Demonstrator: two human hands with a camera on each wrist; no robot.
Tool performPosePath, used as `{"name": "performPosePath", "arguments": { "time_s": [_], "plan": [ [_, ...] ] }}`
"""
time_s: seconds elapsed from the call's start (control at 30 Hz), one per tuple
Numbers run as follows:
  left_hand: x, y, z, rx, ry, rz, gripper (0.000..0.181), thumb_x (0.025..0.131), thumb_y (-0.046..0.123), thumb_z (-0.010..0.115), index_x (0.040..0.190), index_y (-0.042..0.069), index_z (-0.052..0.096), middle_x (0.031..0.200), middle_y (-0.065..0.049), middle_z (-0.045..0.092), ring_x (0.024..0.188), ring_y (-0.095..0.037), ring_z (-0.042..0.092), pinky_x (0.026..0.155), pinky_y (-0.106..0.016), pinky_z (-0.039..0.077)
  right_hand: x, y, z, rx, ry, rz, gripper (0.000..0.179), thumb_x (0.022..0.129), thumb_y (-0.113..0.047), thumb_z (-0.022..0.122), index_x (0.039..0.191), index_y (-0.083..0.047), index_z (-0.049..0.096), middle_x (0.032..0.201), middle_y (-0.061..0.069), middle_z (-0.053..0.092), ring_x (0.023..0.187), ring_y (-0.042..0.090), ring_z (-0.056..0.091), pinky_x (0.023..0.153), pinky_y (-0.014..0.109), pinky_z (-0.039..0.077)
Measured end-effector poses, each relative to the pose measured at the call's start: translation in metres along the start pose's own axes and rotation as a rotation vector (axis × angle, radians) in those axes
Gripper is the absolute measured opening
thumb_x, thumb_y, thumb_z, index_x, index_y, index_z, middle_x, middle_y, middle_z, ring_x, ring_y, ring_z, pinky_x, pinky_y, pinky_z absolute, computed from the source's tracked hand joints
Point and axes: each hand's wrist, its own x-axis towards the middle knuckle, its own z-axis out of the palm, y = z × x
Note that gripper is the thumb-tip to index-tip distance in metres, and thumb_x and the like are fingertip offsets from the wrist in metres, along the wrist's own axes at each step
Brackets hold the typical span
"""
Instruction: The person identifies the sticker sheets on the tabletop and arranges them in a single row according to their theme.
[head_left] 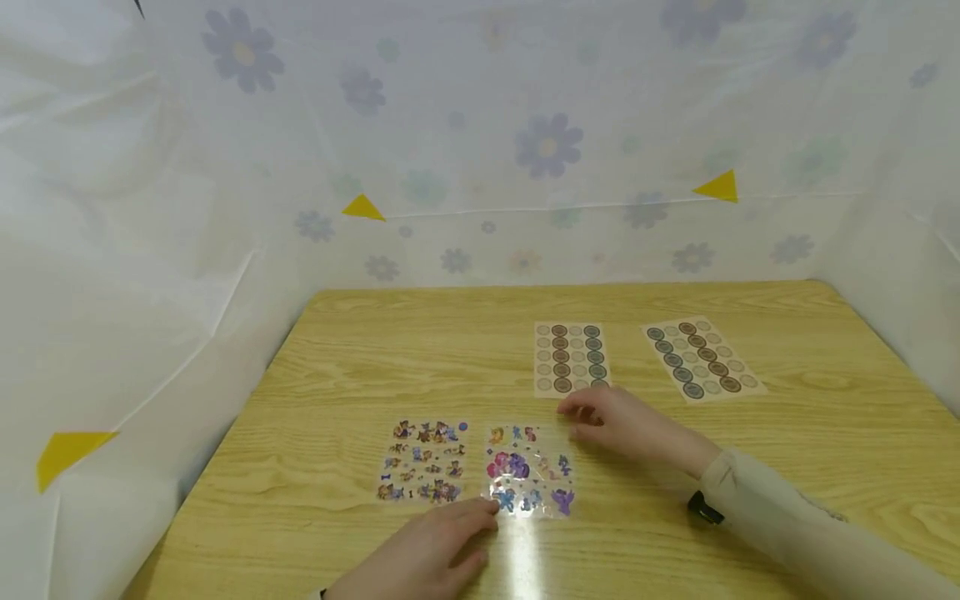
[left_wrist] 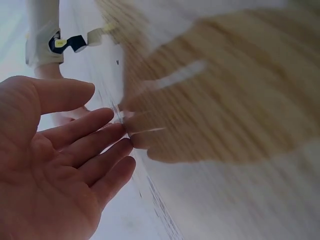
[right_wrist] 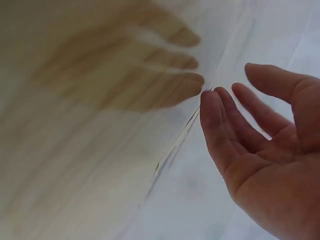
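Note:
Two clear sticker sheets lie side by side on the wooden table: one with cartoon dogs [head_left: 420, 462] and one with colourful ponies [head_left: 528, 471]. My left hand [head_left: 427, 546] is low in the head view, fingertips at the near edge of the pony sheet. In the left wrist view that hand [left_wrist: 70, 155] has relaxed fingers, tips right at the tabletop. My right hand [head_left: 626, 423] is just right of the pony sheet, its fingertips by the near edge of a sheet of round stickers [head_left: 573, 358]. Its fingers [right_wrist: 212, 115] bend loosely with nothing between them.
A second sheet of round stickers [head_left: 703, 358] lies slanted at the back right of the wooden table [head_left: 337, 367]. White flowered curtains [head_left: 465, 133] enclose the back and sides, with yellow triangles [head_left: 720, 187] on them. A dark wristband [head_left: 705, 508] is on the right wrist.

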Motion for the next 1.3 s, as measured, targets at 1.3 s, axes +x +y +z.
{"name": "performPosePath", "arguments": {
  "time_s": [1.3],
  "plan": [
    [0.010,-0.019,-0.012,-0.063,0.099,-0.052,0.048,0.098,0.025,0.060,0.143,0.015,0.051,0.149,0.000,0.045,0.136,-0.023,0.042,0.108,-0.047,0.035,-0.043,-0.002,-0.006,-0.114,-0.086,-0.048,0.052,0.102,-0.016,0.053,0.152,-0.019,0.039,0.157,0.002,0.032,0.142,0.027,0.032,0.111,0.050,0.026]
  ]
}}
